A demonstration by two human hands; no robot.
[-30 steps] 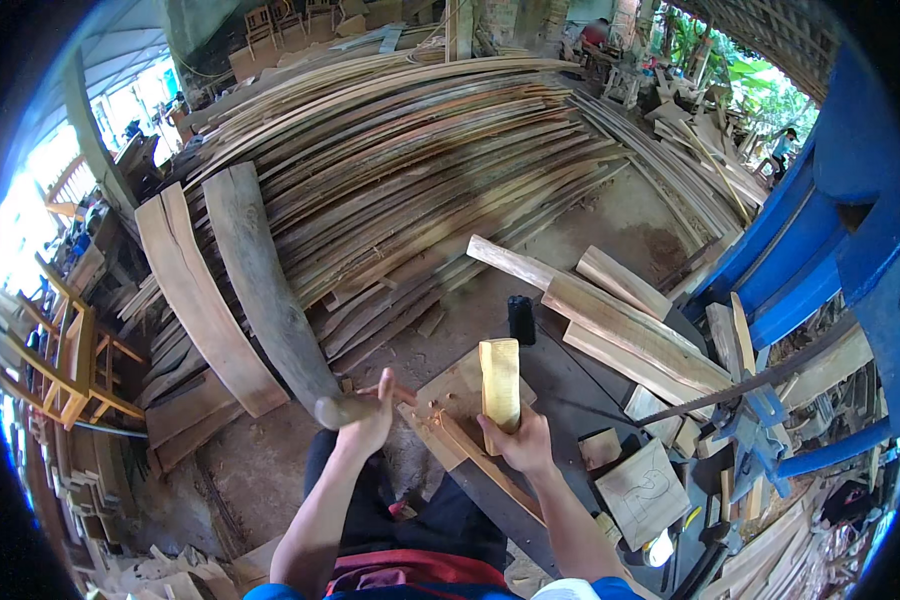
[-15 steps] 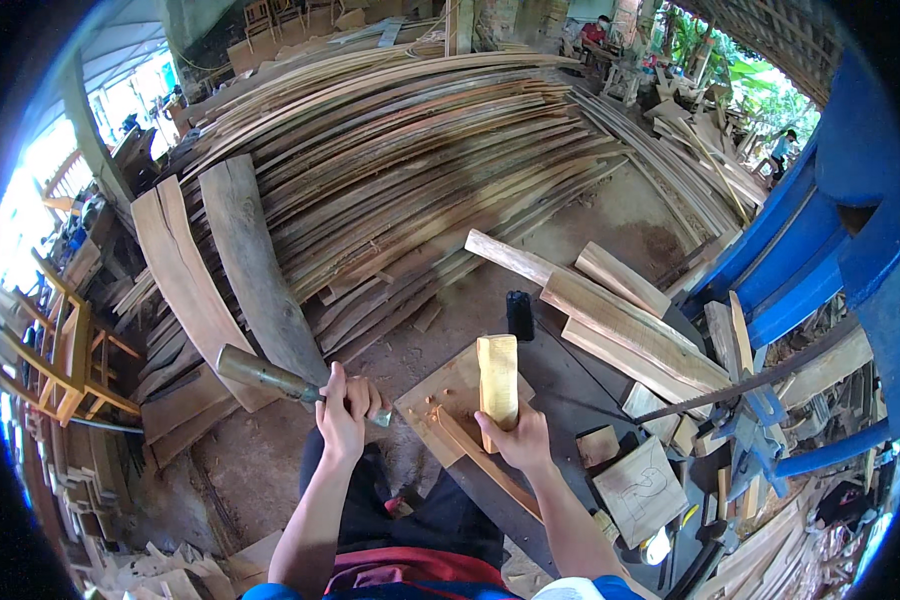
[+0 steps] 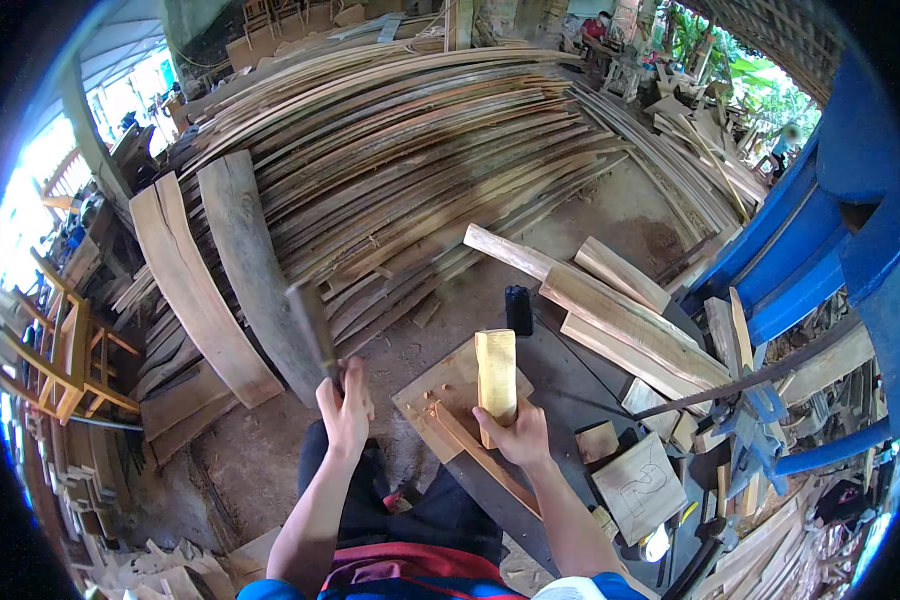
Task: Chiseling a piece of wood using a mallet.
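My left hand (image 3: 345,408) is closed around what looks like a chisel (image 3: 313,325), its thick brown handle blurred and tilted up to the left; the blade end is hidden by my fingers. My right hand (image 3: 516,436) grips the lower end of a pale yellowish wooden block (image 3: 496,372), thumb on the near face. The block stands over a flat wooden board (image 3: 425,395) on a dark work surface (image 3: 560,400). Beside it on the board lies a long, slightly curved wooden strip (image 3: 485,462) with a few small chips near its far end.
Rough timber lengths (image 3: 630,318) lie on the surface's far side, near a black object (image 3: 518,310). A square board with a drawn outline (image 3: 642,488) sits at right. A blue machine with a saw blade (image 3: 770,372) rises beyond. Stacked planks (image 3: 400,150) cover the floor ahead.
The chisel in my left hand has swung from lying nearly level to pointing steeply upward, and its blade tip has gone from sight. My right hand and the block have barely moved.
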